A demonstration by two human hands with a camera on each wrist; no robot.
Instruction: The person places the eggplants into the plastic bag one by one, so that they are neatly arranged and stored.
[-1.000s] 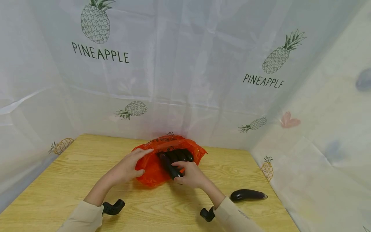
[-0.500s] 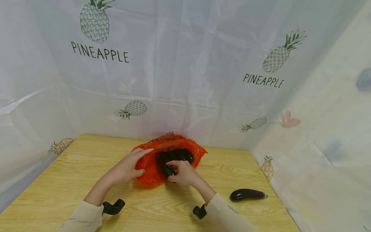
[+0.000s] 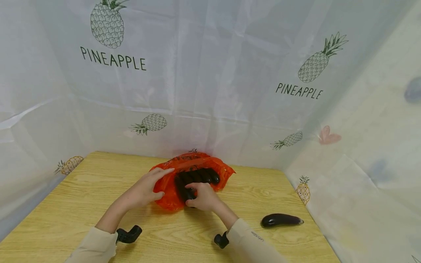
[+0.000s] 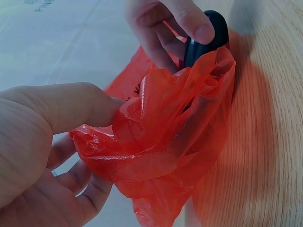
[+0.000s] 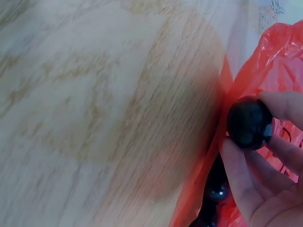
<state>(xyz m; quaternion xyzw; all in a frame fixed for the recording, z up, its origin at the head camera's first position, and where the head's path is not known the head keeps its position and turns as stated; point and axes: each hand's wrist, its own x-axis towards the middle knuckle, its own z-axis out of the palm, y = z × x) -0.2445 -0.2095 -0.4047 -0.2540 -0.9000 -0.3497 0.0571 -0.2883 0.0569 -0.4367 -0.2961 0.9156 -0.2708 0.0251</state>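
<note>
A crumpled red plastic bag [image 3: 169,202] lies at the back of the table with its mouth spread. My left hand [image 3: 144,190] holds its left side, thumb and fingers apart around the film; the left wrist view shows the thumb against the plastic [image 4: 156,109]. Several dark eggplants [image 3: 205,175] lie side by side inside. My right hand [image 3: 205,197] grips the end of another eggplant [image 3: 181,188], which lies at the left of that row, partly in the bag. The right wrist view shows thumb and fingers around its rounded end [image 5: 248,123].
One more eggplant [image 3: 281,220] lies on the wooden table [image 3: 184,241] at the right. White sheeting printed with pineapples [image 3: 213,91] rises behind the table and at its sides. Black wrist mounts [image 3: 129,234] show near both sleeves.
My right hand has moved left with the gripped eggplant, bringing it farther left in the bag beside the others. The left hand has stayed in place.
</note>
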